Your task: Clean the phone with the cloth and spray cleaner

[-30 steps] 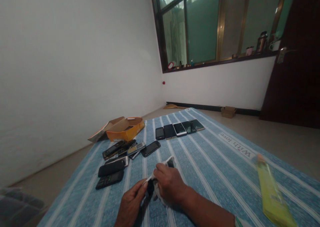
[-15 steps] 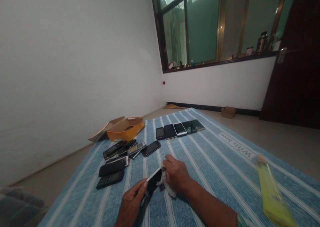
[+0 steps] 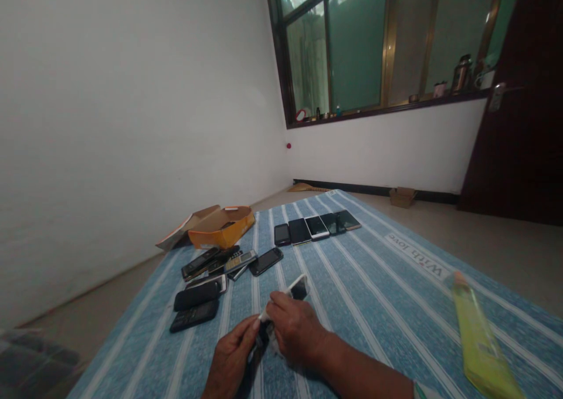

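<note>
My left hand [image 3: 231,352] grips the lower end of a smartphone [image 3: 299,290] with a white edge, tilted up above the blue striped mat [image 3: 378,281]. My right hand [image 3: 295,328] lies over the phone's middle, pressing a crumpled white cloth [image 3: 273,341] against it. Most of the phone and cloth are hidden by my fingers. Just beyond my hands lies a loose group of keypad phones and smartphones [image 3: 215,276], and a neat row of several smartphones [image 3: 316,227] lies farther on.
An orange cardboard box [image 3: 222,227] lies open at the mat's far left corner. A yellow-green plastic packet [image 3: 479,343] lies on the mat's right side. White walls stand left and ahead, with a window [image 3: 356,44] and dark door [image 3: 510,123] at right.
My right hand has moved left and up from the phone's side to lie over it, bringing the cloth along. The phone has turned, its far end now pointing up and right.
</note>
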The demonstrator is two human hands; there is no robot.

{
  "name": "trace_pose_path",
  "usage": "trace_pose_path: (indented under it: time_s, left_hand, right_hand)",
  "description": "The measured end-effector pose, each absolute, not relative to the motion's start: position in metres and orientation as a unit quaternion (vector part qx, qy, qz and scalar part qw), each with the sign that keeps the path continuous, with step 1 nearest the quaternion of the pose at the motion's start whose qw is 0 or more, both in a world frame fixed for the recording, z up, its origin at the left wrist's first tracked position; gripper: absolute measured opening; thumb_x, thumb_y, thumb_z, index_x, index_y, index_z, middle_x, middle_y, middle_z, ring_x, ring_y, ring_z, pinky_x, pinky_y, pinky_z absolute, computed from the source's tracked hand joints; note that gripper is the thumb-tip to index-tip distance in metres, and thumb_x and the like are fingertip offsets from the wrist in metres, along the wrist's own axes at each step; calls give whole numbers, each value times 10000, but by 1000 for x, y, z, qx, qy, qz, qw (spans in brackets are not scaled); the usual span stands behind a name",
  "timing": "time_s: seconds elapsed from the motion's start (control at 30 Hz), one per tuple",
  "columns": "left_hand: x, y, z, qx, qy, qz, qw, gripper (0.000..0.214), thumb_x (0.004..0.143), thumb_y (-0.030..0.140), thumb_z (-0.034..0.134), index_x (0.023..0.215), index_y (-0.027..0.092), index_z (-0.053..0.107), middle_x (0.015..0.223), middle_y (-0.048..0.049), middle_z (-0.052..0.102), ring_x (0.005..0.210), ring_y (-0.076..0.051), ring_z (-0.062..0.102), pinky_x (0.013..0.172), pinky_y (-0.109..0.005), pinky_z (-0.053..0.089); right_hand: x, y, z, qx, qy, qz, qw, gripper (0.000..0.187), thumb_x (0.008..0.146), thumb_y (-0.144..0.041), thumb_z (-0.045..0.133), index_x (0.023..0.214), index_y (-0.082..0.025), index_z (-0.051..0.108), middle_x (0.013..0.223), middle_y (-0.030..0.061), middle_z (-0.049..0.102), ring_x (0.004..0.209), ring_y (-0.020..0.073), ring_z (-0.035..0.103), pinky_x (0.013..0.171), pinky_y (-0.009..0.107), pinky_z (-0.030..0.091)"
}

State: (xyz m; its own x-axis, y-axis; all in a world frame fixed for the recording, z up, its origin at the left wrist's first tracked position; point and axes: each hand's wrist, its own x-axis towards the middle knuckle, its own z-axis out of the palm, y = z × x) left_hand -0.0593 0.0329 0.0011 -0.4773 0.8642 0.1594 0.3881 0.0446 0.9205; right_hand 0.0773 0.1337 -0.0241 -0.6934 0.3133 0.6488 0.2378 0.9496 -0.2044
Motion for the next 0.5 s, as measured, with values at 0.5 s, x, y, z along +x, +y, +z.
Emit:
trace_pose_path:
  time_s: [0.5]
  left_hand:
    - [-62,31,0,478,708,479,204,507,759,637,633,903,186,816,937,-79,803,959,-316,721,856,-326,565]
  right_hand:
    - [98,159,-12,-302,-895,57,323,210,808,-22,553,933,-186,594,1051,73,614,838,183,617,682,263,459]
